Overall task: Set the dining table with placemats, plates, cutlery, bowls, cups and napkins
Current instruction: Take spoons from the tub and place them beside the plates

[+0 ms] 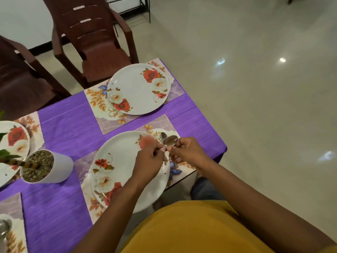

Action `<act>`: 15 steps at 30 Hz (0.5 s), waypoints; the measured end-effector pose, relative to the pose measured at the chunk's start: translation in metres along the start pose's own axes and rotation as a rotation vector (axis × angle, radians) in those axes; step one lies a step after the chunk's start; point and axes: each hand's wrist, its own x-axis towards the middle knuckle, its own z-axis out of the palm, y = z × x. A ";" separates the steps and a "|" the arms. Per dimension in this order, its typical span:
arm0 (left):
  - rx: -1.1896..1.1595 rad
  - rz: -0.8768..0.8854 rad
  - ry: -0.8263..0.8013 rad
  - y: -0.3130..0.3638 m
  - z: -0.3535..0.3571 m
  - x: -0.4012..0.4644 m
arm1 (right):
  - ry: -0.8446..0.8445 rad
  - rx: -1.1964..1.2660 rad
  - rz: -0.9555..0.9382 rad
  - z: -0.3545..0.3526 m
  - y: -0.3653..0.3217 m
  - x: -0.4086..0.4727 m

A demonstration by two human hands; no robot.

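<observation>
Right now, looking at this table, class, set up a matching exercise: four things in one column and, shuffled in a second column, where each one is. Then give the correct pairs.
Things
1. spoons
2. far plate
3. plant pot
4. brown chair

Places
A. standing on the purple tablecloth, left of the near plate
B. on the floor beyond the table's far edge
C. gripped between the left hand and the right hand
D. lying on the far placemat

Pairs: 1-C, 2-D, 3-A, 4-B
</observation>
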 end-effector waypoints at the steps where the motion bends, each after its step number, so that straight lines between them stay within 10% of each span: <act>1: -0.021 0.004 -0.001 0.008 0.006 0.004 | 0.016 0.021 0.011 -0.010 -0.001 0.002; 15: -0.391 -0.166 0.116 0.151 0.179 0.097 | 0.047 0.421 0.057 -0.258 -0.017 0.082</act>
